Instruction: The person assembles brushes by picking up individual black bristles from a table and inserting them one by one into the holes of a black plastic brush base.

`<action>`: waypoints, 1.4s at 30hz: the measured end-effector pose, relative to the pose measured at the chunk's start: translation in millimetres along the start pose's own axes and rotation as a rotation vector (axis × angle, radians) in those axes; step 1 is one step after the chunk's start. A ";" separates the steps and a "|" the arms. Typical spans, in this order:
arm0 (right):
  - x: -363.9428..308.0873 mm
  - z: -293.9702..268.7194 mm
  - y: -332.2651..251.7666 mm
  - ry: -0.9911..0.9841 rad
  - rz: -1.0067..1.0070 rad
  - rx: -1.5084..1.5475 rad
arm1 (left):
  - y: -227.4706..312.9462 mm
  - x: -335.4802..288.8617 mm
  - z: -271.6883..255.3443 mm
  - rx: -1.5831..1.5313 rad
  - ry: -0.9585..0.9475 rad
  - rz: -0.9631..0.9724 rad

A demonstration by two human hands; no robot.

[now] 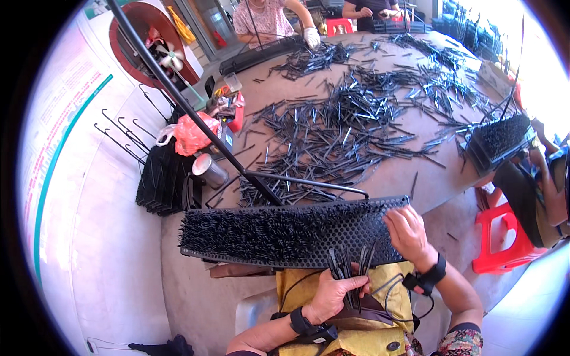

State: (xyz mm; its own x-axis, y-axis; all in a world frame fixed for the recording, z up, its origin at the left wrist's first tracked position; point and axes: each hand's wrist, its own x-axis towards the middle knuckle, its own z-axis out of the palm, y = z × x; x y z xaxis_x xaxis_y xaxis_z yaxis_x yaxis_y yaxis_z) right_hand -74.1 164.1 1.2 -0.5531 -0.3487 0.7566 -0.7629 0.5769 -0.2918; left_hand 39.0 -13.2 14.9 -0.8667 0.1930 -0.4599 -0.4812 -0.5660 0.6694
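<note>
A long black perforated board (358,237) lies in front of me, sloping slightly. Thin black strips (255,234) stand packed in its holes from the left end past the middle; bare holes show towards the right. Below the board's lower edge, my left hand (332,295) is closed around a fanned bunch of thin black strips (341,261). My right hand (408,233) is over the board's right end, fingers bent and pressed together. Whatever is between those fingertips is hidden. Both wrists wear black bands.
Loose black strips (356,101) cover much of the table (252,98). A slanting black pole (178,95) rises behind the board. At left are a metal can (211,172) and a pink plastic bag (193,135). Co-workers sit at the far and right edges, one near a red stool (499,237).
</note>
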 end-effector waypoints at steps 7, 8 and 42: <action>-22.5 -18.2 -50.9 -0.178 0.925 0.992 | 3.4 0.0 7.4 0.015 -0.092 0.005; -23.5 -18.9 -51.6 -0.151 0.957 1.051 | 3.5 0.5 7.1 0.018 -0.091 0.002; 10.2 3.5 27.8 0.162 0.186 0.127 | -6.9 1.0 -16.7 0.047 -0.117 -0.310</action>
State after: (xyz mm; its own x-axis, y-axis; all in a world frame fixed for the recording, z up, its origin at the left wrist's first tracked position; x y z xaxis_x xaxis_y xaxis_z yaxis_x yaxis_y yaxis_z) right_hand -102.1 174.0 -1.2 -0.6348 -0.1168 0.7638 -0.6946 0.5194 -0.4978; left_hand 43.7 -22.5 0.1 -0.6857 0.4429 -0.5777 -0.7279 -0.4287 0.5352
